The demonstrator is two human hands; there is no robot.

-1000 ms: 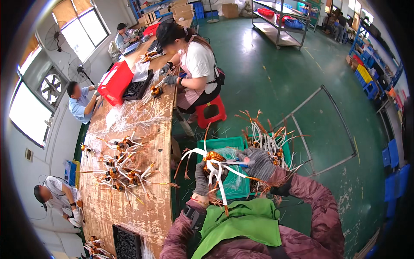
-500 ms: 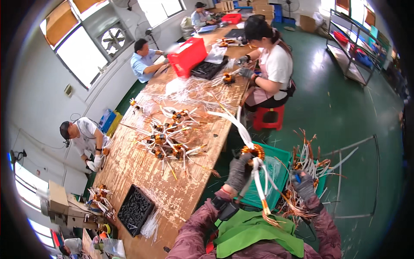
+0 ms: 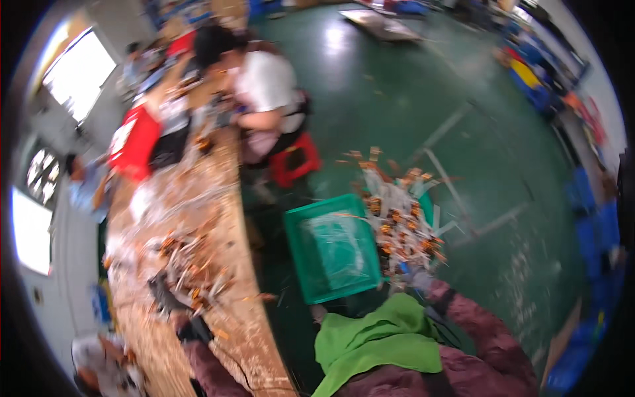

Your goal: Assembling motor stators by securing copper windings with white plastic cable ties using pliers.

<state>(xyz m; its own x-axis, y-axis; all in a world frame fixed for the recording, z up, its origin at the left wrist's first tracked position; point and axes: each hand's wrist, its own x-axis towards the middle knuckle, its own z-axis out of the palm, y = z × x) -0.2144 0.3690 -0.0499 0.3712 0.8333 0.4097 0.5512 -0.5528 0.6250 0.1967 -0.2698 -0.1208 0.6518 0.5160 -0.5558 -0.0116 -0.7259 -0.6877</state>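
My left hand [image 3: 170,298], in a grey glove, is over the table at the near side of a heap of copper-wound coils [image 3: 192,261] with white-sleeved leads. Motion smears its fingers, so I cannot tell whether they are closed or touch a coil. My right hand [image 3: 418,279], also gloved in grey, is closed around a small blue object [image 3: 404,267] whose kind is too blurred to tell. It is at the near edge of a second pile of coils [image 3: 400,221] with white leads and bare copper ends. Left of that pile, a green plastic crate [image 3: 296,255] contains thin whitish scraps.
The wooden table [image 3: 254,331] runs along my left. Farther up it stand a red bin [image 3: 135,142] and a co-worker [image 3: 264,83], seated on a red stool [image 3: 297,159]. Other people work on the table's far side. Blue containers [image 3: 589,231] line the right edge.
The view has swung right. My left hand has gone from the coil it held over the crate to the table's heap; that coil no longer shows in it. My right hand stays by the floor-side pile.
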